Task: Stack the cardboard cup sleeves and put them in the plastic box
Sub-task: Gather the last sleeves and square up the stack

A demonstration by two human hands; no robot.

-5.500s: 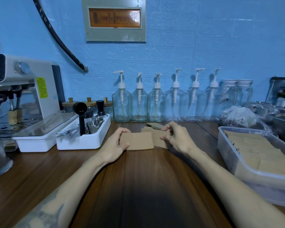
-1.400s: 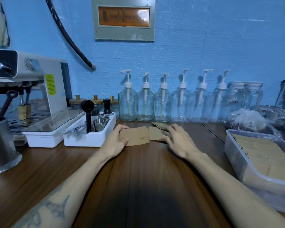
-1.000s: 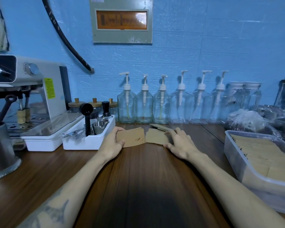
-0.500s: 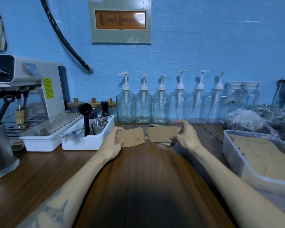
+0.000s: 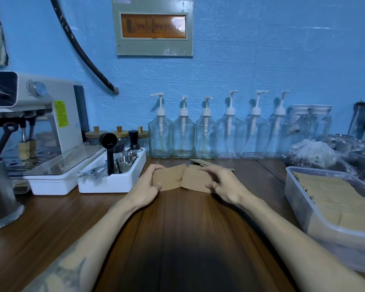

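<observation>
Wooden counter [image 5: 177, 239] at frame centre: left hand [image 5: 147, 187] grips the sleeve stack [image 5: 169, 179], right hand [image 5: 223, 184] pinches 1 sleeve [image 5: 195, 180] touching its right edge, plastic box [image 5: 325, 209] lower right.

Wooden counter [image 5: 183, 232]: dark brown, grain running front to back, set against a blue wall.

- Far left: metal container [image 5: 0, 194].
- Left rear: espresso machine [image 5: 36, 127] on its white base.
- Beside it: white tray [image 5: 114, 182] of metal tools.
- Rear, centre to right: row of clear pump bottles [image 5: 182, 133].
- Centre: flat cardboard sleeves [image 5: 171, 179], more [image 5: 200, 162] behind them.
- Right: plastic box [image 5: 316, 222] filled with stacked sleeves; crumpled clear bag [image 5: 316, 153] behind it.
</observation>
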